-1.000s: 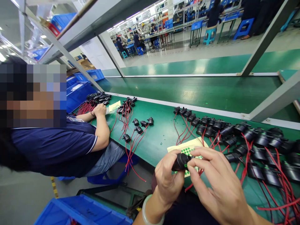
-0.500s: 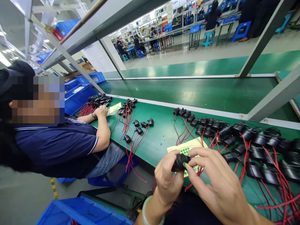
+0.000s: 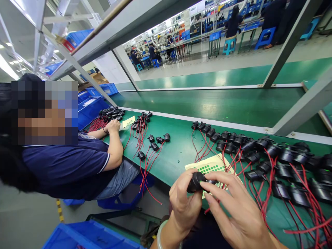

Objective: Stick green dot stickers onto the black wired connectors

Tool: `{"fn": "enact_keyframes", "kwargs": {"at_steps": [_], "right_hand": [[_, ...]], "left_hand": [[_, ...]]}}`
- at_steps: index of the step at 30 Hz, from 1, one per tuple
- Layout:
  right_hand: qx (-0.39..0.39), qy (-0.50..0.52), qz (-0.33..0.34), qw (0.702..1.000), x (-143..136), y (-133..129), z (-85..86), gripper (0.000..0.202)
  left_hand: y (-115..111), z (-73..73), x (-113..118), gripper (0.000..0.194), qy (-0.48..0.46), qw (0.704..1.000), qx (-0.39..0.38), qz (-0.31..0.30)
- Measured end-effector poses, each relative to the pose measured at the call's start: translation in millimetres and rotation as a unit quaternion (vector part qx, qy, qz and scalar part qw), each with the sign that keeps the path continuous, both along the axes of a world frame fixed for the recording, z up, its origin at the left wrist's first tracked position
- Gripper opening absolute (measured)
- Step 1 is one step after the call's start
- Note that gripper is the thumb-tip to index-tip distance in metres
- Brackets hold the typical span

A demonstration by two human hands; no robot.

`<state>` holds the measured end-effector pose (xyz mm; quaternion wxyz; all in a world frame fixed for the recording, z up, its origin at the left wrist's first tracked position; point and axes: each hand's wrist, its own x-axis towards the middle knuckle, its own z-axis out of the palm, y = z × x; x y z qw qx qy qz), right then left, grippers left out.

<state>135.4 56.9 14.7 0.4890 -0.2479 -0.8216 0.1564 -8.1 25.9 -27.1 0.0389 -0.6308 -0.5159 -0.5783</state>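
Note:
A small black cylindrical part (image 3: 195, 182) with red wires is held over the table's near edge. My left hand (image 3: 184, 200) wraps its fingers and thumb round the body from the left. From the right, my right hand (image 3: 233, 204) touches the part with its fingertips, the index finger lying along its end. Beneath and behind the hands lies a pale yellow sheet (image 3: 219, 160) with rows of green round stickers. Many similar black parts (image 3: 287, 154) with red wires cover the table to the right.
A co-worker (image 3: 67, 162) sits at the left, near a smaller yellow sheet (image 3: 129, 121) and loose parts (image 3: 155, 146). A blue bin (image 3: 90, 235) stands below left. Metal posts (image 3: 306, 103) rise from the green bench (image 3: 166, 152).
The green sticker between my fingers and the part no longer shows. My right index finger now lies further across the part. The view has shifted slightly.

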Motion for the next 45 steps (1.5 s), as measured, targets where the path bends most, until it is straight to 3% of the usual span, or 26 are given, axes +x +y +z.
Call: {"fn": "enact_keyframes", "kwargs": {"at_steps": [5, 9, 13, 19, 23, 28, 34, 39, 42, 45], "right_hand": [[-0.034, 0.039, 0.001, 0.999, -3, -1, -4.0, 0.033], [-0.102, 0.087, 0.018, 0.991, -1, 1, -7.2, 0.021], [-0.205, 0.15, 0.023, 0.967, -2, 4, -9.0, 0.01], [-0.293, 0.184, 0.075, 0.935, -6, 8, -8.8, 0.019], [-0.282, 0.163, 0.071, 0.943, -7, 7, -14.1, 0.015], [-0.205, 0.136, 0.025, 0.969, -7, 4, -21.7, 0.021], [-0.126, 0.098, 0.029, 0.987, -7, 1, -13.3, 0.025], [-0.124, 0.073, 0.025, 0.989, -3, 1, -12.1, 0.024], [-0.123, 0.055, 0.027, 0.99, 1, 3, -13.8, 0.023], [-0.137, 0.039, 0.032, 0.989, 4, 6, -14.1, 0.021]], "left_hand": [[-1, -1.1, -1, 0.048, -0.001, 1.0, -0.008, 0.007], [1, -2.3, 4, 0.045, -0.01, 1.0, -0.001, 0.002], [2, -2.4, 8, 0.045, -0.026, 1.0, -0.013, -0.01], [1, 1.7, 11, 0.045, -0.021, 0.999, -0.016, -0.021], [0, 5.0, 11, 0.044, -0.004, 0.999, -0.029, -0.015], [-2, 7.0, 10, 0.042, 0.023, 0.999, -0.043, -0.002], [0, 16.5, 12, 0.021, 0.037, 0.995, -0.088, 0.017], [0, 17.3, 14, 0.024, 0.019, 0.993, -0.115, 0.027], [-2, 18.0, 13, 0.028, -0.026, 0.985, -0.172, -0.006], [-6, 22.7, 10, 0.034, -0.069, 0.958, -0.262, -0.095]]}}
